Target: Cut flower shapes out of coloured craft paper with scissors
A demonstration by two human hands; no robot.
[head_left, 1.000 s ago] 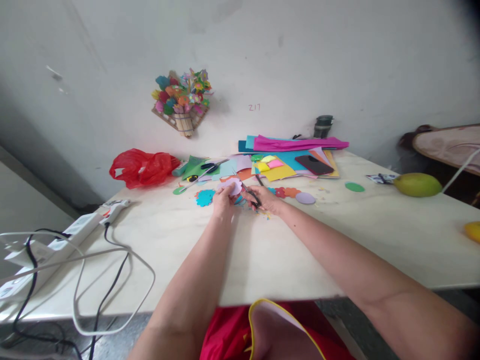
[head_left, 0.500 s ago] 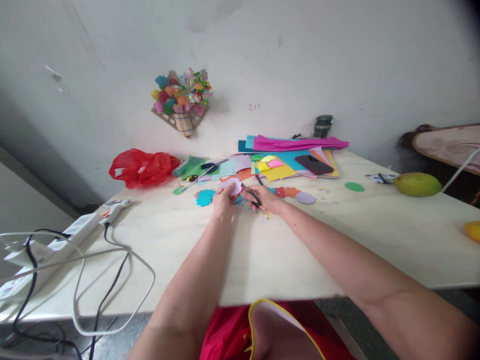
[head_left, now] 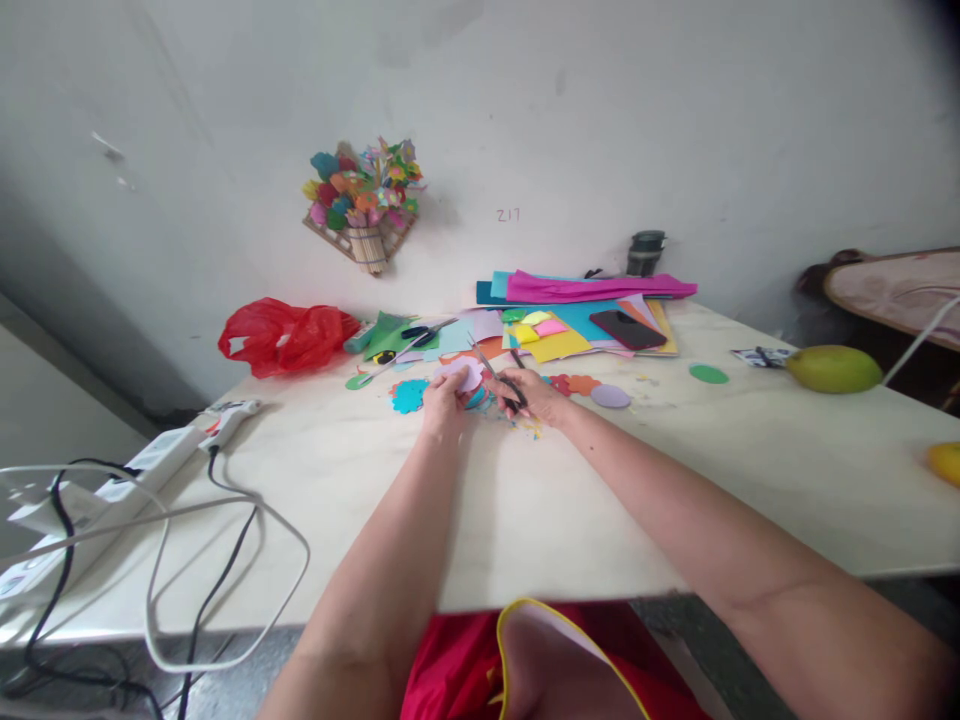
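Note:
My left hand [head_left: 445,394] is closed on a lilac paper piece [head_left: 468,374] with a partly scalloped edge. My right hand [head_left: 531,396] is closed round the dark handles of a pair of scissors [head_left: 492,372], whose blades point up and left beside the paper's right edge. Left of my left hand lies a blue scalloped paper piece [head_left: 409,396]. Past my right hand are an orange scalloped piece [head_left: 582,385] and a lilac paper oval [head_left: 611,396]. Small paper scraps [head_left: 529,428] are scattered below the scissors.
Coloured sheets [head_left: 570,345] are piled at the back, with a phone [head_left: 628,329] on them. A second pair of scissors [head_left: 427,333] and a red plastic bag [head_left: 289,335] lie back left. A power strip [head_left: 142,475] with cables is at left, a mango [head_left: 835,369] at right.
The scissors have swung slightly, their tips now a little higher and their blades further apart. Both hands stay nearly in place, and the lilac paper is still held.

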